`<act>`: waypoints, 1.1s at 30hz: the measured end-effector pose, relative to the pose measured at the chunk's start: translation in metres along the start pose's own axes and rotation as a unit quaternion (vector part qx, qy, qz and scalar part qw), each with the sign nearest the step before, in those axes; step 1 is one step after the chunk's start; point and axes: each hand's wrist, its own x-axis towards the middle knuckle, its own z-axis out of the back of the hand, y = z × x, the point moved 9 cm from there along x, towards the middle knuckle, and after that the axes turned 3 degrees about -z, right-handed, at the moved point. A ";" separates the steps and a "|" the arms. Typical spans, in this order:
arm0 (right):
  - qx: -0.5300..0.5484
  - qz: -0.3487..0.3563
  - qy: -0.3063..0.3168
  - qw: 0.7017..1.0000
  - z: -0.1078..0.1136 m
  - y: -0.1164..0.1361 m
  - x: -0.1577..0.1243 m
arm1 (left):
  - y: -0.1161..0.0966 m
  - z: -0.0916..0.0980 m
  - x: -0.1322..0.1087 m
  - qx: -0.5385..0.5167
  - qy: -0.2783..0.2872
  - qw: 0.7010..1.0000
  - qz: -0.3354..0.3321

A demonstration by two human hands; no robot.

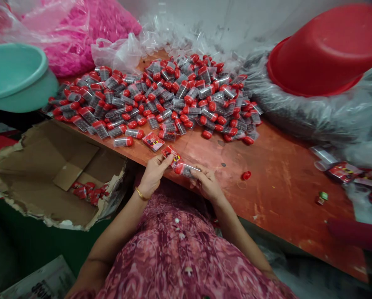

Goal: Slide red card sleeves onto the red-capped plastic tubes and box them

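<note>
My left hand [153, 174] pinches a small red printed packet [172, 157] over the table's front edge. In my right hand [207, 182] is a clear plastic tube with a red cap [186, 169], lying on its side with the cap toward my left hand. Packet and cap meet or overlap; I cannot tell whether they are joined. A second red packet [153, 141] lies on the table just beyond my left hand. Behind it spreads a large heap of red-capped tubes [173, 99] with dark contents.
Left stands an open cardboard box [48, 182] with red packets [90, 192] inside, below a teal basin [14, 79]. A red bucket [323, 50] rests upside down on a plastic bag [276, 104] at right. A loose red cap [246, 175] lies on the red table [282, 195].
</note>
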 end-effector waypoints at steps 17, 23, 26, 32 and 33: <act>0.011 0.044 -0.097 0.994 -0.020 0.005 -0.002 | 0.020 -0.012 -0.015 0.010 -0.028 0.999 -0.035; 0.026 0.064 -0.124 0.990 -0.027 0.002 -0.004 | 0.015 -0.014 -0.017 0.017 -0.005 0.999 -0.049; -0.010 0.075 -0.118 0.990 -0.028 0.003 -0.004 | 0.006 -0.011 -0.008 -0.030 -0.004 0.998 -0.053; -0.038 0.099 -0.127 0.986 -0.030 0.004 -0.005 | 0.012 -0.016 0.002 -0.018 0.009 0.999 -0.028; -0.029 0.103 -0.138 0.985 -0.029 0.005 -0.005 | 0.015 -0.016 -0.001 -0.012 0.003 0.999 -0.031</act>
